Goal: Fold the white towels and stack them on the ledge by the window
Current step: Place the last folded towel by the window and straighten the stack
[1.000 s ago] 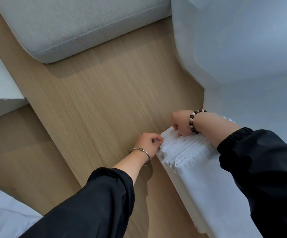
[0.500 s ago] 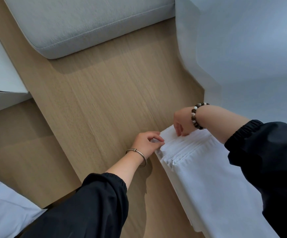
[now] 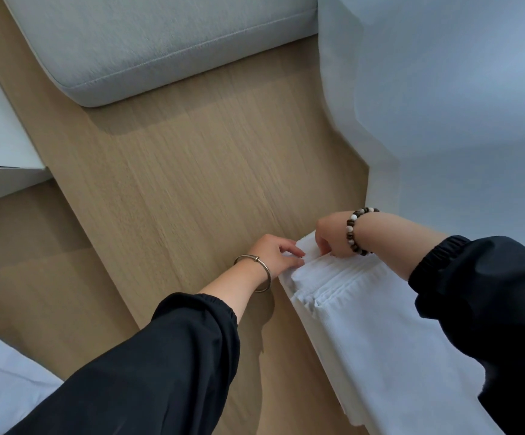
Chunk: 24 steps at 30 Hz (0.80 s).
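Toward 4 o'clock in the view, a stack of folded white towels lies on the wooden ledge, with a pale curtain close by at 2 o'clock. At the stack's 11 o'clock end, the left hand, which wears a metal bangle, has its grip closed on the top layer's corner, pinching the edge. Just at 1 o'clock from it, the right hand curls its fingers over the same end, its grip closed on the cloth. A grey cushion lies at 12 o'clock.
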Each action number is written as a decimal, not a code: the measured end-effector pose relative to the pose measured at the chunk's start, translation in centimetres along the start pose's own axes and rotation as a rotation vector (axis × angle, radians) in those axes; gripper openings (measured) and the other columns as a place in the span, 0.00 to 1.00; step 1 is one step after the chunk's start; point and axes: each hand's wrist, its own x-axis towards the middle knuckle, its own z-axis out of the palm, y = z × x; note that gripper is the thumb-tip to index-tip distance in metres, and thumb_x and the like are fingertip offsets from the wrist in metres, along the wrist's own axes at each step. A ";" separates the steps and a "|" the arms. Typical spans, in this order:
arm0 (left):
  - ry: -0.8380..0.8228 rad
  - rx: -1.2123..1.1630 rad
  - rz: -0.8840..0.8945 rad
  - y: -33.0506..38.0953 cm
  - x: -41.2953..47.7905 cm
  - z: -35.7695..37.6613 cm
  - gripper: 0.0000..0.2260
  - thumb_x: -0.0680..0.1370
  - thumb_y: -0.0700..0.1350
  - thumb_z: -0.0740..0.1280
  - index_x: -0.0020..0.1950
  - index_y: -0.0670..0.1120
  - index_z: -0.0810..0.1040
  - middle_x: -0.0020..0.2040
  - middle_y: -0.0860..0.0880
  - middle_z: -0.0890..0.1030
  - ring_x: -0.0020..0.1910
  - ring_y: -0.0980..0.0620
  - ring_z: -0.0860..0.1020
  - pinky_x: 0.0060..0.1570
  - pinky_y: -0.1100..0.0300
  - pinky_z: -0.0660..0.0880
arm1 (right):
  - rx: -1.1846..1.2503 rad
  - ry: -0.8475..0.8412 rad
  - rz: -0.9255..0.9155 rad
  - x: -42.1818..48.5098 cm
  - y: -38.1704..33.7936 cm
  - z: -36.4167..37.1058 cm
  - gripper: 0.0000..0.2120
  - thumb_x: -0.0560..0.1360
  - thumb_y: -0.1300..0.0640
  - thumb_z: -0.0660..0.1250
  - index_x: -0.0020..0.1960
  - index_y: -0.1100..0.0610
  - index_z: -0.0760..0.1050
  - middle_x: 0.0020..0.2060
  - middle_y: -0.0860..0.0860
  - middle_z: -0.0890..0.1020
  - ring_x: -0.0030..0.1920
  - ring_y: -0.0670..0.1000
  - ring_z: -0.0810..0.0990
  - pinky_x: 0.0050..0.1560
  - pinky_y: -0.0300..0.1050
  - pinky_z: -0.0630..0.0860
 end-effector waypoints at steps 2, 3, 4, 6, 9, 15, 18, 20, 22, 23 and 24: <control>-0.012 0.038 0.002 0.1 0.3 0.1 0.08 0.71 0.40 0.74 0.49 0.44 0.84 0.61 0.49 0.78 0.59 0.54 0.74 0.54 0.65 0.66 | -0.054 0.011 0.009 0.4 0.1 0.7 0.14 0.78 0.59 0.58 0.59 0.58 0.76 0.55 0.53 0.80 0.49 0.54 0.79 0.48 0.42 0.74; -0.004 0.048 -0.002 0.1 0.4 0.3 0.07 0.71 0.40 0.74 0.49 0.44 0.84 0.60 0.49 0.79 0.58 0.54 0.74 0.53 0.65 0.67 | -0.048 0.031 0.008 0.6 0.3 1.1 0.13 0.77 0.60 0.57 0.57 0.58 0.77 0.52 0.52 0.80 0.46 0.53 0.79 0.44 0.41 0.73; 0.011 0.055 -0.006 0.1 0.5 0.4 0.07 0.71 0.40 0.74 0.48 0.43 0.84 0.59 0.49 0.79 0.57 0.55 0.74 0.52 0.65 0.67 | -0.045 0.053 0.006 0.6 0.4 1.2 0.12 0.76 0.60 0.57 0.55 0.58 0.77 0.49 0.51 0.80 0.43 0.52 0.78 0.40 0.40 0.71; 0.039 0.046 -0.018 0.0 0.6 0.6 0.05 0.71 0.40 0.74 0.47 0.43 0.85 0.59 0.50 0.80 0.55 0.56 0.75 0.52 0.65 0.67 | -0.046 0.109 -0.003 0.4 0.7 1.4 0.09 0.76 0.59 0.58 0.51 0.55 0.76 0.45 0.49 0.77 0.40 0.51 0.75 0.34 0.39 0.68; 0.061 -0.009 -0.026 -0.2 0.7 0.8 0.04 0.71 0.38 0.74 0.44 0.42 0.85 0.60 0.48 0.80 0.54 0.56 0.75 0.55 0.64 0.69 | -0.010 0.174 0.000 0.2 1.1 1.6 0.09 0.76 0.59 0.60 0.53 0.55 0.77 0.47 0.51 0.78 0.45 0.54 0.78 0.39 0.40 0.71; 0.074 -0.068 -0.008 -0.5 0.4 0.9 0.04 0.71 0.35 0.72 0.42 0.42 0.84 0.62 0.46 0.79 0.60 0.52 0.76 0.58 0.65 0.69 | 0.037 0.195 0.042 0.4 0.8 1.4 0.11 0.76 0.59 0.60 0.55 0.59 0.78 0.51 0.54 0.81 0.49 0.55 0.80 0.49 0.44 0.77; 0.066 -0.068 -0.008 -0.4 0.3 0.7 0.05 0.71 0.35 0.72 0.40 0.44 0.84 0.62 0.46 0.79 0.60 0.53 0.76 0.58 0.65 0.69 | 0.042 0.161 0.070 0.8 0.2 1.2 0.12 0.76 0.60 0.62 0.56 0.59 0.78 0.52 0.54 0.81 0.49 0.54 0.81 0.49 0.42 0.77; 0.041 -0.052 -0.016 0.0 0.1 0.5 0.06 0.72 0.36 0.72 0.39 0.46 0.84 0.62 0.47 0.79 0.60 0.53 0.76 0.58 0.65 0.69 | 0.036 0.130 0.061 1.1 -0.2 0.8 0.11 0.76 0.61 0.63 0.56 0.60 0.79 0.51 0.54 0.81 0.45 0.52 0.79 0.49 0.42 0.77; 0.030 -0.005 -0.018 0.5 -0.2 0.4 0.06 0.73 0.37 0.71 0.39 0.48 0.83 0.61 0.49 0.79 0.60 0.53 0.76 0.57 0.65 0.69 | 0.081 0.144 0.048 0.8 0.2 0.0 0.11 0.76 0.58 0.65 0.54 0.63 0.79 0.46 0.53 0.81 0.43 0.52 0.77 0.46 0.42 0.76; 0.044 0.005 -0.014 0.8 -0.4 0.3 0.06 0.73 0.38 0.70 0.40 0.48 0.84 0.58 0.50 0.80 0.58 0.54 0.76 0.56 0.65 0.70 | 0.128 0.185 0.046 0.3 1.0 -0.4 0.12 0.76 0.55 0.67 0.53 0.63 0.79 0.45 0.53 0.81 0.45 0.52 0.78 0.46 0.42 0.75; 0.070 -0.010 -0.005 1.2 -0.6 0.3 0.06 0.74 0.39 0.70 0.41 0.48 0.84 0.54 0.51 0.81 0.56 0.54 0.77 0.54 0.66 0.70 | 0.200 0.240 0.045 -0.2 2.0 -0.7 0.13 0.75 0.53 0.67 0.52 0.62 0.80 0.46 0.53 0.82 0.47 0.53 0.79 0.48 0.44 0.76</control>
